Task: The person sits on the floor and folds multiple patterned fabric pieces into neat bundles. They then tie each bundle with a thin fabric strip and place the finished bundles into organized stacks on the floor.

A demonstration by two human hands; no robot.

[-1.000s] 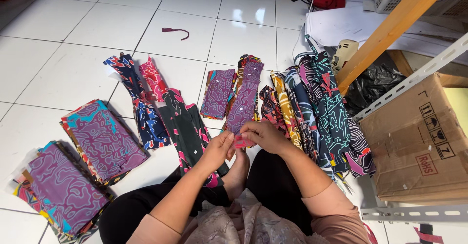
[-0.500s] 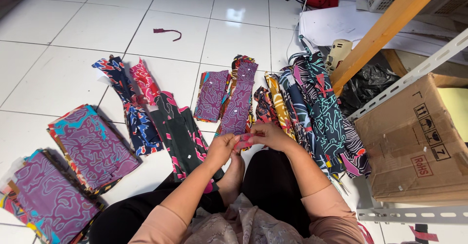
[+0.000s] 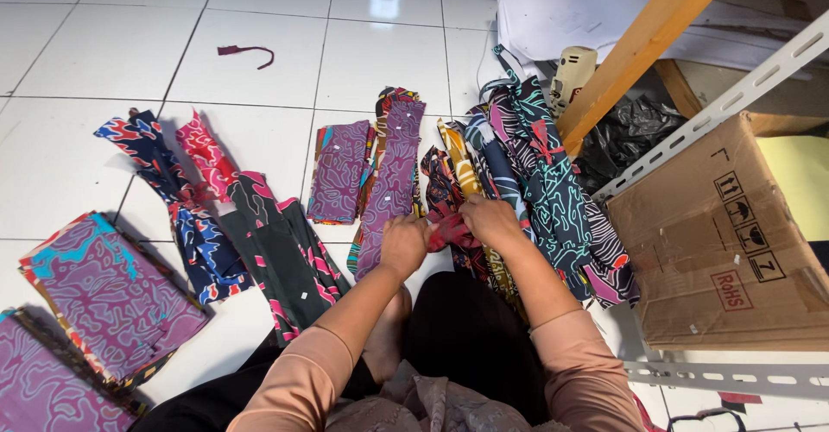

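Observation:
I sit on a white tiled floor with patterned fabric strips spread before me. My left hand (image 3: 404, 244) and my right hand (image 3: 489, 221) meet over a small red patterned fabric piece (image 3: 447, 230), both gripping it. Beside my left hand lies a long purple strip (image 3: 390, 182). To the right of my right hand is a pile of dark, teal and orange patterned strips (image 3: 544, 182). A shorter purple piece (image 3: 338, 171) lies further left.
Blue-red and black-red strips (image 3: 259, 242) lie at left, with purple folded stacks (image 3: 104, 290) at the far left. A cardboard box (image 3: 717, 233), a grey metal rack rail (image 3: 734, 95) and a wooden beam (image 3: 648, 44) stand at right. A small scrap (image 3: 246, 50) lies far off.
My hands have moved slightly forward and right, staying together on the red piece. The view has shifted, bringing the fabric closer.

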